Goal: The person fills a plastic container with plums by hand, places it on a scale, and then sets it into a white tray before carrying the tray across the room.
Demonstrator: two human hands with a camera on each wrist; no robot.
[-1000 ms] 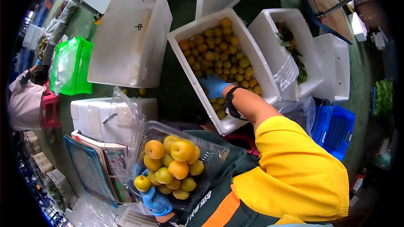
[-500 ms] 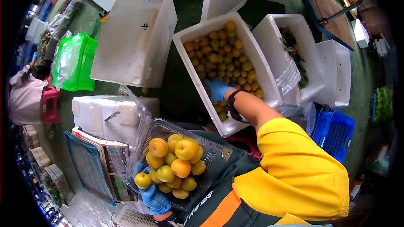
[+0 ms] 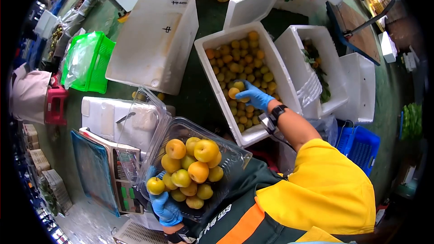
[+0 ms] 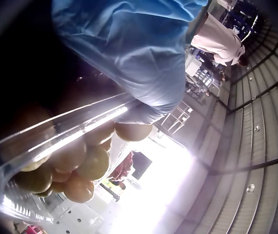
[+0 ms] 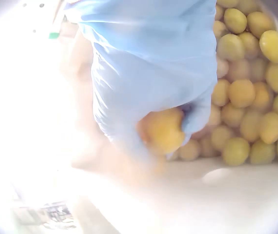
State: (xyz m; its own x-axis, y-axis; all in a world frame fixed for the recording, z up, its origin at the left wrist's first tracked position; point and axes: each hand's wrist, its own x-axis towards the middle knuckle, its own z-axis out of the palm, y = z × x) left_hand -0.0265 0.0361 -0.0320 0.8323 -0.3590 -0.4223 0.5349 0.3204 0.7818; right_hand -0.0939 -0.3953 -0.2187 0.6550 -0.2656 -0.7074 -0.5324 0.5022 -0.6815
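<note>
Blue-gloved right hand (image 3: pixel 253 96): fingers and thumb curl round a yellow-orange fruit (image 3: pixel 233 92), a second fruit (image 3: pixel 238 86) just beside it; whether that one is gripped too, I cannot tell. Both are over a white foam box (image 3: pixel 278 70) holding many loose fruits (image 3: pixel 246 58). Blue-gloved left hand (image 3: pixel 165 210): fingers and thumb grip the side of an open clear plastic container (image 3: pixel 233 156) with piled fruits (image 3: pixel 199 171) inside. Beside the container is a scale (image 3: pixel 113 167).
</note>
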